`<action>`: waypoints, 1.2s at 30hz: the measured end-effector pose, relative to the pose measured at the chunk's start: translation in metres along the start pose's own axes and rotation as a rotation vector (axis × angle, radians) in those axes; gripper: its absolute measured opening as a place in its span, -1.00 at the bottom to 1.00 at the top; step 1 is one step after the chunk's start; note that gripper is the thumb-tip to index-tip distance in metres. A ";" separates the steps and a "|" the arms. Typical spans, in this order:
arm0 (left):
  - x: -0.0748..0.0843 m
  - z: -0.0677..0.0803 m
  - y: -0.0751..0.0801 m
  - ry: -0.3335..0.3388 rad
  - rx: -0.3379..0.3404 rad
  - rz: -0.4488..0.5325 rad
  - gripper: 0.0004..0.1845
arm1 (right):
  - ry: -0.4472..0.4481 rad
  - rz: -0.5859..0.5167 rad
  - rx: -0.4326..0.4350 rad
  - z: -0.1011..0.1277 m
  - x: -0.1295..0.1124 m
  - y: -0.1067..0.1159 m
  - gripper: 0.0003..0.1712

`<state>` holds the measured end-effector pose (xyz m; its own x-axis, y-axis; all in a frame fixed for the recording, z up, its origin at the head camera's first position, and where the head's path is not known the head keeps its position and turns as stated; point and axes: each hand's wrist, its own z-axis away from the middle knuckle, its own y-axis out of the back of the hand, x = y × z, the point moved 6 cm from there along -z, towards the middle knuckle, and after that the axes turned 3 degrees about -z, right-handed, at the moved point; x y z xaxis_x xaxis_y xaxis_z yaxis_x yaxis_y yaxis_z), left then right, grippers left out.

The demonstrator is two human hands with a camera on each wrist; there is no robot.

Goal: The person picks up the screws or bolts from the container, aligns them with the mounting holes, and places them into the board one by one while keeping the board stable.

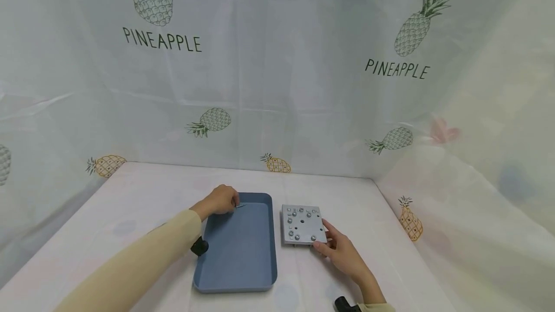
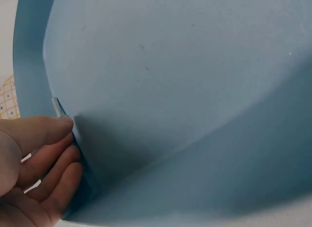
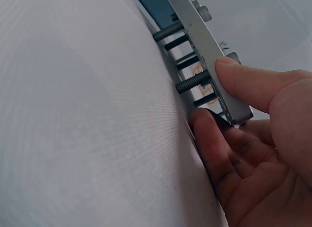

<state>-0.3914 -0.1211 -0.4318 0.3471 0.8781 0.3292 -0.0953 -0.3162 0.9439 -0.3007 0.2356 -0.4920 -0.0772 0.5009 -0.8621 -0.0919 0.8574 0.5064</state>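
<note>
While both hands work at a cloth-covered tabletop (image 1: 143,196), the scene breaks down as follows.

Left hand: the left hand (image 1: 222,200) reaches over the far left corner of a blue tray (image 1: 243,273); its grip is closed, thumb and fingertips pinching a small silver screw (image 2: 57,108) just inside the tray's wall.

Screw: only a short metal tip shows past the fingers (image 2: 46,134), lying against the tray's inner corner; the head view shows it as a thin glint at the fingertips.

Right hand: the right hand (image 1: 342,252) holds the near right corner of a grey metal plate (image 1: 302,224); its grip is closed on the plate, thumb on the top face and fingers under the edge.

Plate: square, just right of the tray and apart from it, with silver screw heads in several of its holes; the right wrist view shows dark threaded bolts (image 3: 192,81) sticking out below, with the plate's near edge raised off the cloth.

Tray: rectangular, lying lengthwise away from the person, its floor bare where seen.

Backdrop: a pale curtain (image 1: 277,61) printed with pineapples encloses the tabletop on its far and right sides.
</note>
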 end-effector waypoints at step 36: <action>-0.001 -0.007 0.002 -0.048 0.203 0.084 -0.88 | -0.021 0.001 0.001 -0.001 0.003 0.000 0.02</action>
<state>-0.3989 -0.1201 -0.4298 0.3902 0.8293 0.4001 0.0624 -0.4573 0.8871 -0.3022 0.2369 -0.4941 -0.0569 0.5039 -0.8619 -0.0907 0.8571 0.5071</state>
